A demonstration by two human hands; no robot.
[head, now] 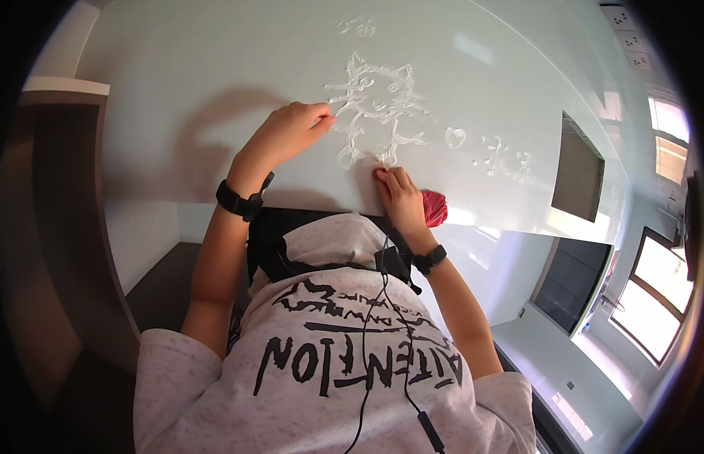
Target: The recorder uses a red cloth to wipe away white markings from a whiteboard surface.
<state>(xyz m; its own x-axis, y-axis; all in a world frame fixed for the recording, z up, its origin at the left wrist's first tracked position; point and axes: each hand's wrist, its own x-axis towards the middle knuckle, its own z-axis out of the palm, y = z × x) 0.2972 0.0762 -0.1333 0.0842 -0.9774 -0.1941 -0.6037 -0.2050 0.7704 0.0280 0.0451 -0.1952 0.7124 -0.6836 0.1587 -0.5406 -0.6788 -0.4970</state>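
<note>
My left hand [298, 127] hovers at or just over the left whiskers of a cat figure [380, 108] in raised, glossy white lines on a pale glossy panel [261, 57]. Its thumb and fingers are pinched together; nothing plain shows between them. My right hand [401, 198] is curled at the foot of the figure, its fingertips by the lower right leg. Red crumpled material [435, 208], cloth or thin plastic, sticks out past its outer edge, and a bit of red shows at the fingertips. The palm is hidden.
White heart lines [455, 138] and character-like marks [506, 162] lie right of the figure, more white marks [357, 26] above. The panel has a rectangular cut-out [579, 165] at right. A dark wood cabinet side [68, 215] stands at left. A black cable [365, 352] hangs over my shirt.
</note>
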